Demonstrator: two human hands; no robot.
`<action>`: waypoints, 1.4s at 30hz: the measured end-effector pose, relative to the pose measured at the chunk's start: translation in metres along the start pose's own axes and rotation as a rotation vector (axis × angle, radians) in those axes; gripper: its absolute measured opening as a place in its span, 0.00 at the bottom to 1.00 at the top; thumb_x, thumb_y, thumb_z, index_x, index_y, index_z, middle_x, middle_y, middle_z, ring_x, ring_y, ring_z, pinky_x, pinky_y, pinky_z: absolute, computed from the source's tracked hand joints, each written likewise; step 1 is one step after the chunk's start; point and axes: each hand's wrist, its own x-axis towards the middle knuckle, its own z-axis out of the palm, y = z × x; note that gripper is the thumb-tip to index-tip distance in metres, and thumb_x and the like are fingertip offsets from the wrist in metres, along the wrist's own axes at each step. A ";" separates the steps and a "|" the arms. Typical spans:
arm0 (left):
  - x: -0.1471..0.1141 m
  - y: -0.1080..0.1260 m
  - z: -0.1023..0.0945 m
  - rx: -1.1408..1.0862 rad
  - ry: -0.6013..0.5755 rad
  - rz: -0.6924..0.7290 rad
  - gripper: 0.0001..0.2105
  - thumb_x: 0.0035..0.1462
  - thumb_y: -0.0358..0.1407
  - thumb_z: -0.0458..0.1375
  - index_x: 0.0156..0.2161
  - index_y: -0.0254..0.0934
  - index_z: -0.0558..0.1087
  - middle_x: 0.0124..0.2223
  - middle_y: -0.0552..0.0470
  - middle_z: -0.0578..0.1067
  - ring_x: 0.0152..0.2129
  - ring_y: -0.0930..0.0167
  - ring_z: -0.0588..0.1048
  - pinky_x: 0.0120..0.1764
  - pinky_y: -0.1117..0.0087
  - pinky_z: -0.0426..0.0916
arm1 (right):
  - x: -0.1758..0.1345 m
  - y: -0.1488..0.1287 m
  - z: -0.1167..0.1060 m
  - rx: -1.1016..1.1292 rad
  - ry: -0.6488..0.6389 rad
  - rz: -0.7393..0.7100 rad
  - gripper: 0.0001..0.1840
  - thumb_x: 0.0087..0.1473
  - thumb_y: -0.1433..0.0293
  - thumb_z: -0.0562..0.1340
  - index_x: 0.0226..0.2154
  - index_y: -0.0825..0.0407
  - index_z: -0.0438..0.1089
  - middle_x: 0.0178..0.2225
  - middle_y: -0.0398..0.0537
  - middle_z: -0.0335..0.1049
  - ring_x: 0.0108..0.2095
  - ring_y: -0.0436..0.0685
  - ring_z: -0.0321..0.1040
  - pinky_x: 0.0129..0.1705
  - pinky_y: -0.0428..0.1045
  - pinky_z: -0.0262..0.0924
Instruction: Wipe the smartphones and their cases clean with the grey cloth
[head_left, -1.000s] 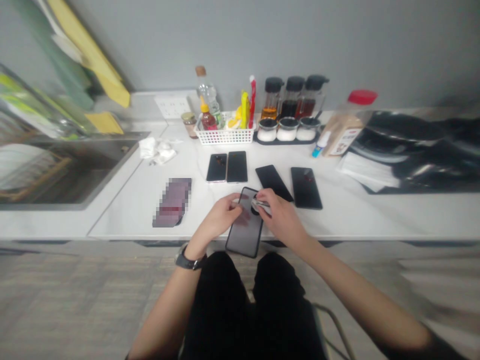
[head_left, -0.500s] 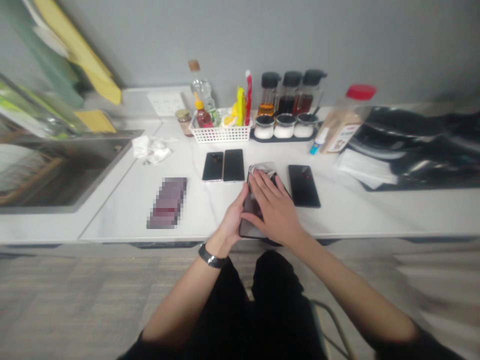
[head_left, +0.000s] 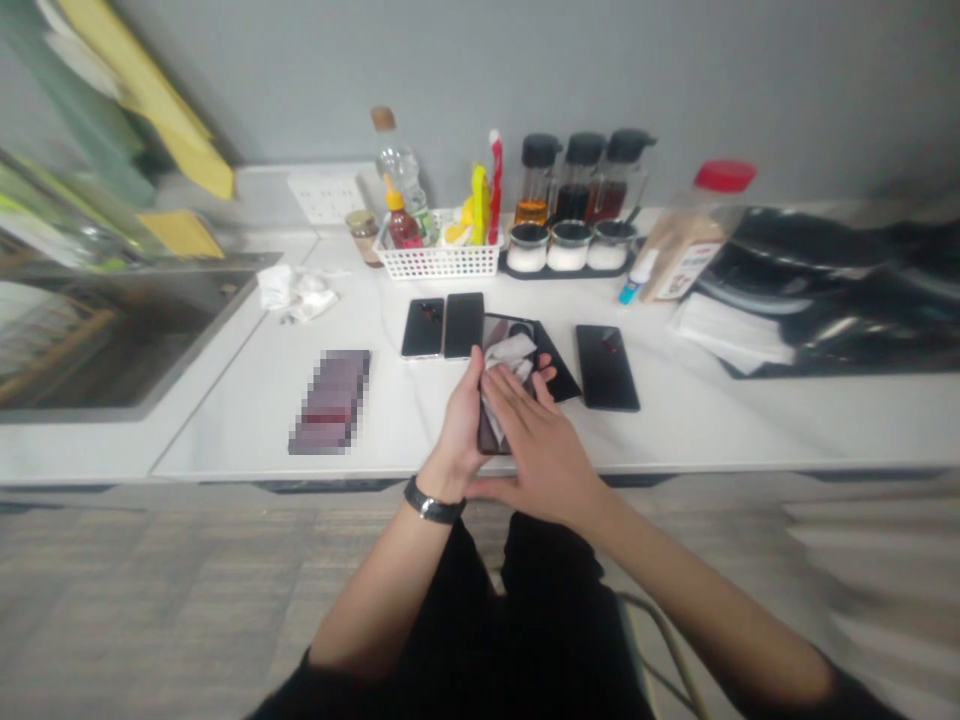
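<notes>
My left hand [head_left: 459, 420] grips a dark smartphone [head_left: 491, 328] from below and the side, its fingertips showing past the right edge. On the phone's face lies a crumpled white tissue [head_left: 511, 352]. My right hand [head_left: 544, 445] presses this tissue down under fairly straight fingers, the thumb apart toward my left wrist. Another black phone [head_left: 559, 370] lies on the counter, partly hidden behind the held one. Two phones, a smaller one [head_left: 424, 328] and a larger one [head_left: 464, 326], lie side by side just left. To the right rests a black phone [head_left: 607, 368].
A blurred-out purplish flat item [head_left: 330, 403] lies left on the white counter [head_left: 240, 400]. Crumpled tissues [head_left: 300, 293] sit near the sink [head_left: 150, 395]. Behind stand a white basket [head_left: 439, 262], seasoning jars [head_left: 568, 247] and a red-lidded jar [head_left: 694, 240]. A small blue-white bottle [head_left: 634, 278] stands nearby.
The held phone is now raised and shifted left off the phone behind it, with my left fingers wrapped around. My right hand has slid down it, and more tissue shows.
</notes>
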 end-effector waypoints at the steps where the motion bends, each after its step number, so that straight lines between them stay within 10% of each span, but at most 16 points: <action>1: 0.000 0.005 -0.003 0.012 -0.005 0.018 0.35 0.75 0.58 0.37 0.65 0.36 0.73 0.55 0.39 0.84 0.59 0.58 0.80 0.57 0.55 0.79 | -0.005 -0.005 0.001 0.014 -0.009 -0.038 0.65 0.61 0.32 0.55 0.77 0.67 0.45 0.76 0.72 0.53 0.78 0.72 0.48 0.79 0.69 0.40; 10: -0.001 0.010 -0.002 -0.207 0.124 0.021 0.24 0.76 0.49 0.51 0.61 0.34 0.78 0.50 0.46 0.86 0.54 0.63 0.83 0.60 0.65 0.76 | 0.016 0.019 0.001 -0.075 0.016 0.093 0.67 0.61 0.31 0.54 0.76 0.71 0.46 0.76 0.77 0.48 0.79 0.75 0.46 0.79 0.72 0.37; 17: 0.025 0.042 0.002 -0.223 -0.022 0.052 0.27 0.75 0.53 0.49 0.64 0.37 0.77 0.53 0.43 0.86 0.57 0.57 0.82 0.60 0.55 0.77 | 0.010 0.008 -0.001 -0.001 -0.020 -0.081 0.64 0.62 0.31 0.52 0.77 0.65 0.45 0.76 0.70 0.54 0.78 0.70 0.50 0.80 0.68 0.35; 28: 0.015 0.022 -0.001 -0.205 0.006 -0.041 0.30 0.74 0.56 0.50 0.58 0.32 0.80 0.51 0.39 0.86 0.57 0.54 0.82 0.60 0.53 0.77 | 0.015 0.019 0.001 -0.076 -0.038 -0.033 0.65 0.61 0.29 0.51 0.77 0.65 0.48 0.75 0.70 0.55 0.75 0.73 0.56 0.80 0.69 0.35; 36: 0.001 0.004 0.010 0.058 0.212 0.227 0.19 0.71 0.51 0.60 0.57 0.44 0.81 0.65 0.52 0.79 0.71 0.61 0.68 0.74 0.56 0.60 | 0.020 0.040 0.001 -0.145 0.032 0.143 0.65 0.64 0.33 0.52 0.77 0.71 0.41 0.77 0.78 0.47 0.78 0.77 0.45 0.78 0.75 0.38; 42: 0.020 0.019 0.010 0.013 0.164 0.324 0.28 0.69 0.60 0.56 0.57 0.40 0.79 0.58 0.42 0.82 0.60 0.55 0.79 0.56 0.58 0.78 | -0.031 -0.006 0.021 0.128 0.043 0.067 0.69 0.60 0.28 0.47 0.79 0.64 0.30 0.76 0.78 0.50 0.78 0.78 0.48 0.75 0.77 0.47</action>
